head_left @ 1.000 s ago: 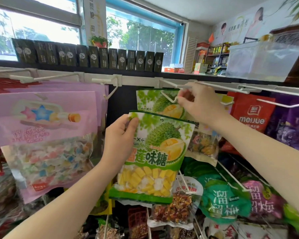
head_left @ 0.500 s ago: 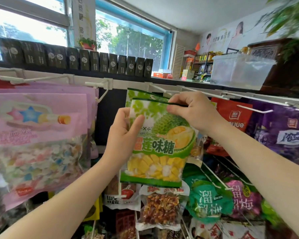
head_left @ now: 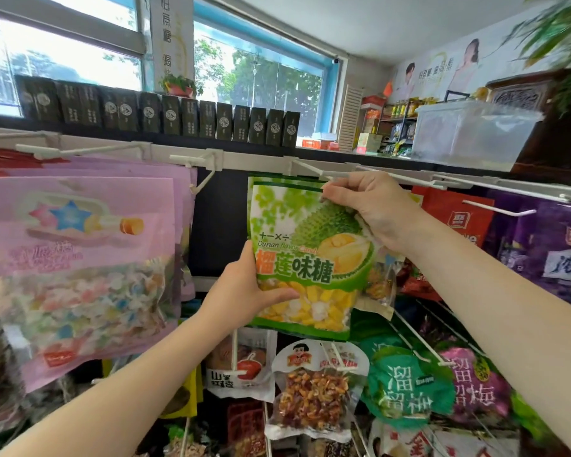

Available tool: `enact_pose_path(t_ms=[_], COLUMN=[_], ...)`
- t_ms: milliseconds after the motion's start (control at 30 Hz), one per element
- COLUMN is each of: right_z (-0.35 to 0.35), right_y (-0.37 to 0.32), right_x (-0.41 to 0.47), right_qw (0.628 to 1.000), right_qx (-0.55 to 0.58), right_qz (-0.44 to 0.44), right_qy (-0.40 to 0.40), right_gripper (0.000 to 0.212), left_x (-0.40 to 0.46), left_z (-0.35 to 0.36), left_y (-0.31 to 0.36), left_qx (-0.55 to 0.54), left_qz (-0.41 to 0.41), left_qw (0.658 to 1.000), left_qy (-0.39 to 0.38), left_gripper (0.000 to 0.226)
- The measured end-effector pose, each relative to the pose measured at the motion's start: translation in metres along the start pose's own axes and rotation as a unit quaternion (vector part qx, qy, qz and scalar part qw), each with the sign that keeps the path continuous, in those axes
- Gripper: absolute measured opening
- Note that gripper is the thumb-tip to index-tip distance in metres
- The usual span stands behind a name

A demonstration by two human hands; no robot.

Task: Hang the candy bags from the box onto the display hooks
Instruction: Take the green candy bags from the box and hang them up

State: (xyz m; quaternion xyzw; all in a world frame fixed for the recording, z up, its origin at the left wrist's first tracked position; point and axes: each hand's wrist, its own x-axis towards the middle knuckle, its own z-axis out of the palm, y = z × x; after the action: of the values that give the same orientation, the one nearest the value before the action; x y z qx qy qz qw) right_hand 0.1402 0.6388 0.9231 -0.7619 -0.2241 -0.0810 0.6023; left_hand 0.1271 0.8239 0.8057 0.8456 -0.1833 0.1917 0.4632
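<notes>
A green durian candy bag (head_left: 302, 258) with yellow candies showing through its window is held up against the rack. My left hand (head_left: 244, 288) grips its lower left edge. My right hand (head_left: 373, 209) pinches its top right corner just under a white display hook (head_left: 314, 171). Behind it, another green bag's top edge (head_left: 264, 179) shows on the same hook. The box is out of view.
Pink candy bags (head_left: 80, 258) hang at left beside an empty white hook (head_left: 195, 158). Red (head_left: 455, 219) and purple bags (head_left: 548, 245) hang at right, more snack bags (head_left: 314, 390) below. Dark boxes (head_left: 165, 113) line the shelf above; a clear tub (head_left: 468, 133) sits at right.
The durian bag has risen from below the hook to its level. My right hand moved from the hook to the bag's top corner; my left hand slid down to its lower edge.
</notes>
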Motion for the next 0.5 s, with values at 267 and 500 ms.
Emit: enact_pose_path(t_ms=[267,500], right_z=[0.007,0.001], right_y=[0.017,0.037], right_x=[0.035,0.058], right_qw=[0.945,0.909], right_qx=[-0.296,-0.372], right_qz=[-0.122,-0.143], right_qy=[0.070,0.125], right_gripper=[0.013,0.020], left_x=[0.017,0.049], left_z=[0.006,0.007], left_y=[-0.011,-0.024], left_qx=[0.036,0.112], left_qz=[-0.077,-0.128], left_qw=[0.996,0.985], left_qy=[0.018,-0.009], left_gripper=[0.058,0.060])
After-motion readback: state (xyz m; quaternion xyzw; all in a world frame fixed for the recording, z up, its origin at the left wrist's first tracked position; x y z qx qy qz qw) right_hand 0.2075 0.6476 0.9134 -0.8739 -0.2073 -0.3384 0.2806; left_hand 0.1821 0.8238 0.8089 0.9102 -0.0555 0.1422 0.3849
